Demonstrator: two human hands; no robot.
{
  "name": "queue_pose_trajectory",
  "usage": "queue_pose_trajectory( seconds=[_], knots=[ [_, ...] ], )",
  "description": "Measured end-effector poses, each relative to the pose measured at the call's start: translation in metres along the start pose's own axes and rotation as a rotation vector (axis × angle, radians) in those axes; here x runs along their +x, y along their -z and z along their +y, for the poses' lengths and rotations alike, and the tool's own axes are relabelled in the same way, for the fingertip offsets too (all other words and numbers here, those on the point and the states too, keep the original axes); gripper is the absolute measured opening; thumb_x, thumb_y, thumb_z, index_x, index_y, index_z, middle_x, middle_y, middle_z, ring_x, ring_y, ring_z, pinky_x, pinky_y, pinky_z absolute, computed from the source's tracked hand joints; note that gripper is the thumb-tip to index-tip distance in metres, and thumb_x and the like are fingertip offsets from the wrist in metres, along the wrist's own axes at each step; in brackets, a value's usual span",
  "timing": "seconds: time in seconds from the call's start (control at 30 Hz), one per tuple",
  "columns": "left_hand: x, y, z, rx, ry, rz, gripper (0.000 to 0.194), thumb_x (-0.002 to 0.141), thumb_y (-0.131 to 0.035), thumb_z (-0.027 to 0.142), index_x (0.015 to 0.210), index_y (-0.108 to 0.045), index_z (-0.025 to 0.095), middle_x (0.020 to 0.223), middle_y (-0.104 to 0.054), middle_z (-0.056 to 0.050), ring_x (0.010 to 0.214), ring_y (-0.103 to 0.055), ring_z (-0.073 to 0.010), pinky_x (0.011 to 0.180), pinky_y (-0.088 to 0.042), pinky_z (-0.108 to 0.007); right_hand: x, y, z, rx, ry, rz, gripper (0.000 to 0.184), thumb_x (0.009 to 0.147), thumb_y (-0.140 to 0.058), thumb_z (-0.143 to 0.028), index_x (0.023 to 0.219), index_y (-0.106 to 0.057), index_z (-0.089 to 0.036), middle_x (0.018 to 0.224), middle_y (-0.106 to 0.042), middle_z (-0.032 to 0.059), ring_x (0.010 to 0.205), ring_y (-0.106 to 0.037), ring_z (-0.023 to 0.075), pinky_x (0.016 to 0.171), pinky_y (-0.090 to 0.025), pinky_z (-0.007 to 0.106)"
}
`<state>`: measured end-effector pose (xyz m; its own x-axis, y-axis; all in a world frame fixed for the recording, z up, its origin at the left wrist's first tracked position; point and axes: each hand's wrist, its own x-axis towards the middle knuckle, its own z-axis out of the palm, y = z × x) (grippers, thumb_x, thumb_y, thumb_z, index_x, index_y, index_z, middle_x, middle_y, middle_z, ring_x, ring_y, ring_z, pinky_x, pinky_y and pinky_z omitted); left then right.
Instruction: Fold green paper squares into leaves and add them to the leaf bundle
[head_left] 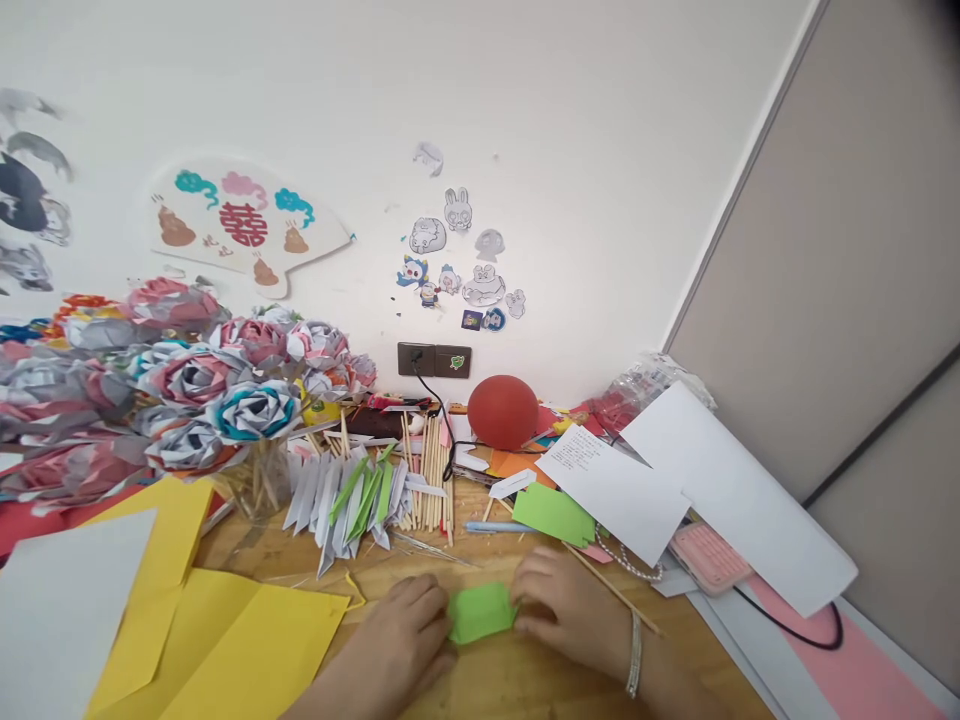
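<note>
A small rectangle of green paper [482, 612] lies low over the wooden table, between my two hands. My left hand [409, 630] is at its left end, fingers curled and closed on that edge. At the opposite end my right hand [559, 605] pinches the right edge with thumb and fingers; a beaded bracelet circles that wrist. Just beyond sit several folded white and green paper strips [360, 500] in a row. More green paper pieces [553, 514] are stacked past my right hand.
Folded paper flowers [199, 375] crowd the back left. Yellow sheets [247, 630] cover the left side. A red balloon [503, 412], wooden sticks [431, 475] and a black cable [450, 455] are near the wall. White sheets [739, 500] and a pink keypad-like object [709, 557] lie right.
</note>
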<state>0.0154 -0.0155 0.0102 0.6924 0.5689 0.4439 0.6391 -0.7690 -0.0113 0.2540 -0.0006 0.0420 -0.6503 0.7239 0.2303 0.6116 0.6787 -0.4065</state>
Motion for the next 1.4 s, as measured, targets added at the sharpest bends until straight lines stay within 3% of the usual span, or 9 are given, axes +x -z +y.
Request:
queue_pose_trajectory(
  seconds=[0.07,0.23,0.4,0.53,0.83,1.13,1.27,1.4],
  knots=[
    [0.0,-0.001,0.002,0.044,-0.014,0.022,0.02,0.086,-0.045,0.02,0.07,-0.057,0.018,0.072,-0.058,-0.003,0.07,-0.054,-0.0194,0.062,-0.047,-0.03,0.001,0.001,0.003,-0.026,0.042,-0.095,0.014,0.073,-0.069,-0.021,0.086,-0.061,-0.02,0.089,-0.062,0.0024,0.084,-0.053,0.0182,0.074,-0.041,0.028],
    [0.0,0.002,0.011,0.085,-0.048,0.039,0.025,0.091,-0.034,0.012,0.087,-0.058,0.015,0.079,-0.061,-0.005,0.073,-0.055,-0.0193,0.069,-0.049,-0.033,0.005,-0.011,0.012,-0.103,0.068,-0.097,0.004,0.08,-0.06,-0.02,0.083,-0.058,-0.017,0.085,-0.061,0.0047,0.082,-0.052,0.018,0.071,-0.041,0.027],
    [-0.001,0.0,0.011,-0.123,0.122,-0.044,0.022,0.092,-0.037,0.017,0.08,-0.055,0.019,0.08,-0.06,-0.001,0.074,-0.057,-0.0164,0.073,-0.049,-0.028,0.002,-0.021,0.014,-0.094,0.149,0.01,0.015,0.087,-0.044,-0.018,0.079,-0.057,-0.018,0.083,-0.059,0.0058,0.077,-0.049,0.0179,0.068,-0.04,0.029],
    [0.003,0.003,0.008,-0.258,0.265,-0.08,0.017,0.089,-0.042,0.017,0.081,-0.057,0.02,0.083,-0.059,-0.001,0.077,-0.058,-0.0157,0.074,-0.049,-0.027,-0.001,-0.026,0.008,-0.052,0.072,0.1,0.015,0.084,-0.043,-0.014,0.079,-0.056,-0.018,0.081,-0.056,0.0055,0.076,-0.048,0.0181,0.067,-0.038,0.03],
    [0.007,-0.001,0.002,-0.332,0.296,-0.039,0.022,0.089,-0.04,0.018,0.075,-0.056,0.02,0.077,-0.058,0.0,0.072,-0.056,-0.0149,0.067,-0.049,-0.026,0.001,-0.028,0.0,0.024,-0.162,0.106,0.008,0.076,-0.059,-0.012,0.073,-0.056,-0.019,0.08,-0.056,0.0018,0.08,-0.048,0.018,0.069,-0.037,0.03],
    [0.013,-0.012,0.001,-0.283,0.427,0.007,0.019,0.087,-0.041,0.022,0.07,-0.049,0.021,0.073,-0.055,0.0,0.07,-0.056,-0.0174,0.067,-0.049,-0.031,0.005,-0.034,-0.004,-0.005,-0.203,0.181,0.009,0.075,-0.057,-0.012,0.07,-0.053,-0.018,0.076,-0.053,0.0016,0.076,-0.046,0.0179,0.066,-0.035,0.03],
    [0.009,-0.008,-0.001,-0.295,0.384,-0.031,0.014,0.086,-0.045,0.02,0.072,-0.05,0.021,0.074,-0.056,0.0,0.07,-0.056,-0.0169,0.065,-0.049,-0.028,0.004,-0.035,0.0,0.003,-0.19,0.138,0.013,0.075,-0.067,-0.019,0.072,-0.055,-0.018,0.077,-0.055,0.0006,0.077,-0.047,0.0174,0.066,-0.036,0.029],
    [0.004,-0.003,-0.004,-0.298,0.247,-0.066,0.017,0.087,-0.041,0.015,0.076,-0.052,0.021,0.079,-0.057,0.0,0.074,-0.056,-0.0156,0.067,-0.048,-0.026,0.002,-0.033,0.006,-0.088,-0.029,0.079,0.013,0.078,-0.067,-0.022,0.072,-0.056,-0.018,0.081,-0.058,0.0017,0.076,-0.048,0.0172,0.067,-0.036,0.029]
  ],
)
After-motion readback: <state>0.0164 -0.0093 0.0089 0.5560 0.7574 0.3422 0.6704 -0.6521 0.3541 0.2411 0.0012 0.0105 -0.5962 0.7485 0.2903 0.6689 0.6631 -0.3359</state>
